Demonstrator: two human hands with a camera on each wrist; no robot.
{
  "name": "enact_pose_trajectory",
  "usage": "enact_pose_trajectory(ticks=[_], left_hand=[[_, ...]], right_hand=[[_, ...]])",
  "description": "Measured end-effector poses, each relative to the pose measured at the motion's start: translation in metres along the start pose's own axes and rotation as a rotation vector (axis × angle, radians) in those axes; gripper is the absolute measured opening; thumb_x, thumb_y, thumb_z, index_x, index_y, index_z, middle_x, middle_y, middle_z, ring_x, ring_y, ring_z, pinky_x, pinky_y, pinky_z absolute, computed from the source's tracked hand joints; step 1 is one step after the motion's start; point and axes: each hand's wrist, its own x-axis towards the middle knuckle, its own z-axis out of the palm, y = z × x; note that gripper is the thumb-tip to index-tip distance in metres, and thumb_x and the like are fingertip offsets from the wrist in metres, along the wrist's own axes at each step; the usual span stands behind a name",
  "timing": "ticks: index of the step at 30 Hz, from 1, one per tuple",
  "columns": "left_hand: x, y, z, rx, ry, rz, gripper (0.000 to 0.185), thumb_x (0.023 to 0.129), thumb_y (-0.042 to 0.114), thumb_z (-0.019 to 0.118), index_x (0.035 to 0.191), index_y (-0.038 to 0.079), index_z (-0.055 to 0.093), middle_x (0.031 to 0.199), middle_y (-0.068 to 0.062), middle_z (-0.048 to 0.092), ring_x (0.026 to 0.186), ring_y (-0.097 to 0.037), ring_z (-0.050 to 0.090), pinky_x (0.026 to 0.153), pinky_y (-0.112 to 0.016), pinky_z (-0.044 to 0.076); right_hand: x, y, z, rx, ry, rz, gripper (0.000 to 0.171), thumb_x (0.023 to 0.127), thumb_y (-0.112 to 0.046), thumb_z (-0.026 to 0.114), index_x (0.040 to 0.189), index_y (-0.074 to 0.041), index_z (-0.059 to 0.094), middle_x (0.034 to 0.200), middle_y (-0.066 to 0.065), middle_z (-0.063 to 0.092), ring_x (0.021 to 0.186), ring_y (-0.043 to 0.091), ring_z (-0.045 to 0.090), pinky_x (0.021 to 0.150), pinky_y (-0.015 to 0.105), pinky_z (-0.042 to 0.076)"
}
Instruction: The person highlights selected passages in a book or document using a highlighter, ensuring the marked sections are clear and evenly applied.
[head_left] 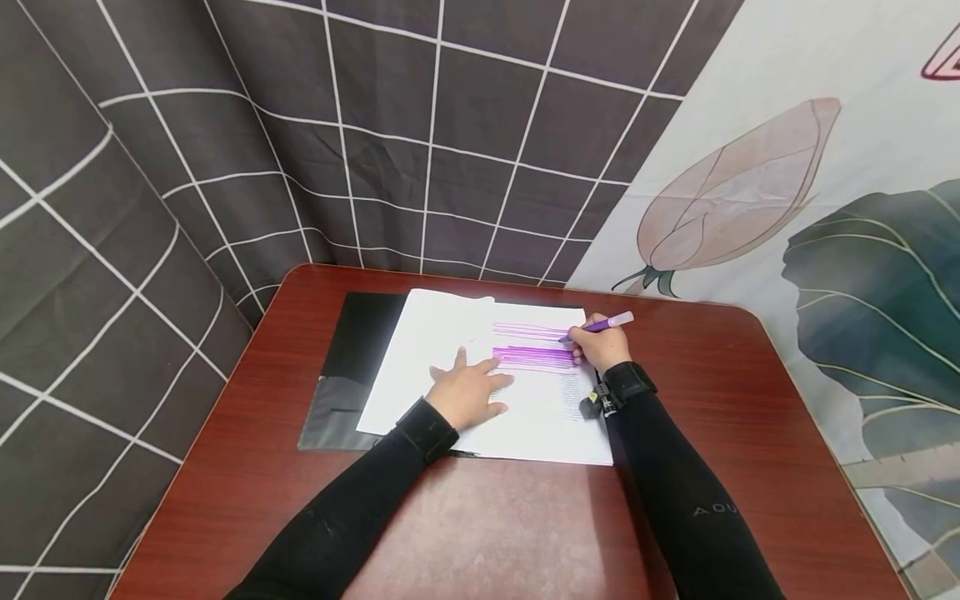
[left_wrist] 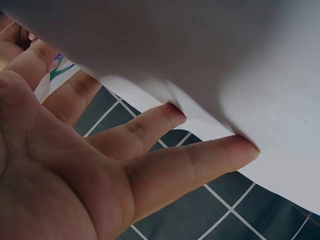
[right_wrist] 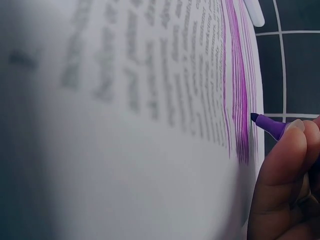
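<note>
An open book (head_left: pixel 420 367) with white pages lies on the table. Printed text (right_wrist: pixel 175 75) fills part of its right page, and purple lines (head_left: pixel 534 357) run across the upper half, densest in one band. My right hand (head_left: pixel 604 347) pinches a purple marker (head_left: pixel 600 325) near its tip, at the right page's edge. In the right wrist view the marker's dark tip (right_wrist: pixel 254 117) is right at the lines. My left hand (head_left: pixel 467 390) rests on the pages with fingers spread; its fingertips (left_wrist: pixel 245 146) touch the paper in the left wrist view.
A dark, glossy folder-like sheet (head_left: pixel 337 408) lies under the book and sticks out at its left. The table (head_left: pixel 697 400) is reddish-brown wood. Dark grid-patterned cloth (head_left: pixel 390 167) hangs behind and left, and floral cloth (head_left: pixel 720 200) at the right.
</note>
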Motion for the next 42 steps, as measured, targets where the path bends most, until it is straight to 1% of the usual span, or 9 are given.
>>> enact_pose_trajectory(ticks=[5,8,13,18,23,27,33,37,42], left_hand=[[-0.012,0.01,-0.018,0.006,-0.015,-0.011,0.057,0.108,0.048,0.075,0.163,0.034,0.064,0.179,-0.003,0.053,0.164,-0.067,0.037,0.107,-0.097,0.04],[-0.013,0.009,-0.019,0.004,-0.016,-0.012,0.057,0.108,0.047,0.075,0.163,0.034,0.064,0.179,-0.003,0.053,0.164,-0.067,0.037,0.107,-0.097,0.04],[-0.006,-0.001,-0.004,0.001,-0.002,-0.012,0.059,0.107,0.05,0.075,0.163,0.035,0.063,0.18,-0.002,0.05,0.165,-0.068,0.033,0.107,-0.098,0.038],[0.002,-0.011,0.013,0.041,0.012,-0.004,0.061,0.106,0.057,0.074,0.164,0.04,0.062,0.181,0.001,0.049,0.164,-0.067,0.035,0.104,-0.097,0.041],[0.007,-0.015,0.02,0.04,-0.009,-0.005,0.062,0.107,0.059,0.073,0.165,0.043,0.059,0.182,0.004,0.048,0.165,-0.067,0.033,0.103,-0.098,0.041],[0.011,-0.018,0.022,0.07,0.005,-0.011,0.062,0.107,0.06,0.072,0.165,0.046,0.058,0.181,0.006,0.048,0.164,-0.066,0.036,0.102,-0.097,0.044],[0.011,-0.016,0.019,0.055,0.003,-0.014,0.062,0.106,0.059,0.074,0.165,0.045,0.058,0.181,0.005,0.048,0.165,-0.066,0.035,0.104,-0.097,0.042],[0.008,-0.011,0.013,0.057,-0.005,-0.017,0.062,0.106,0.059,0.074,0.164,0.044,0.06,0.181,0.005,0.048,0.165,-0.066,0.034,0.105,-0.097,0.041],[0.009,-0.005,0.009,0.065,-0.018,-0.018,0.061,0.106,0.06,0.074,0.164,0.045,0.06,0.181,0.004,0.048,0.164,-0.067,0.035,0.106,-0.097,0.042]], right_hand=[[0.001,0.0,-0.001,-0.001,0.006,0.007,0.021,0.106,-0.014,0.071,0.096,-0.006,0.054,0.073,-0.003,0.067,0.058,0.007,0.062,0.059,0.017,0.058],[0.001,0.0,-0.001,0.013,0.008,0.008,0.021,0.106,-0.012,0.07,0.096,-0.006,0.053,0.074,0.001,0.068,0.059,0.009,0.062,0.058,0.018,0.058],[0.0,0.001,-0.003,0.057,0.006,0.035,0.021,0.107,-0.013,0.071,0.099,-0.006,0.054,0.076,0.002,0.068,0.06,0.01,0.062,0.06,0.02,0.06],[0.001,0.007,-0.005,0.096,-0.007,0.063,0.019,0.109,-0.015,0.07,0.101,-0.007,0.055,0.076,-0.002,0.066,0.061,0.009,0.061,0.06,0.019,0.059],[0.001,0.015,-0.01,0.205,0.007,0.038,0.019,0.111,-0.015,0.068,0.1,-0.009,0.055,0.079,-0.001,0.068,0.064,0.007,0.06,0.061,0.019,0.057],[0.0,0.016,-0.009,0.263,0.011,0.005,0.013,0.113,-0.017,0.067,0.104,-0.012,0.059,0.083,-0.001,0.067,0.065,0.007,0.06,0.063,0.02,0.057],[-0.002,0.01,0.005,0.323,-0.043,-0.005,0.011,0.113,-0.018,0.067,0.104,-0.013,0.063,0.081,-0.003,0.066,0.064,0.006,0.058,0.059,0.019,0.053],[-0.01,0.001,0.021,0.276,-0.061,0.001,0.015,0.112,-0.022,0.071,0.103,-0.012,0.062,0.08,-0.004,0.068,0.062,0.005,0.059,0.059,0.017,0.055],[-0.015,-0.014,0.044,0.221,-0.055,-0.035,0.017,0.11,-0.022,0.072,0.104,-0.009,0.063,0.077,-0.005,0.066,0.061,0.005,0.06,0.06,0.017,0.057]])
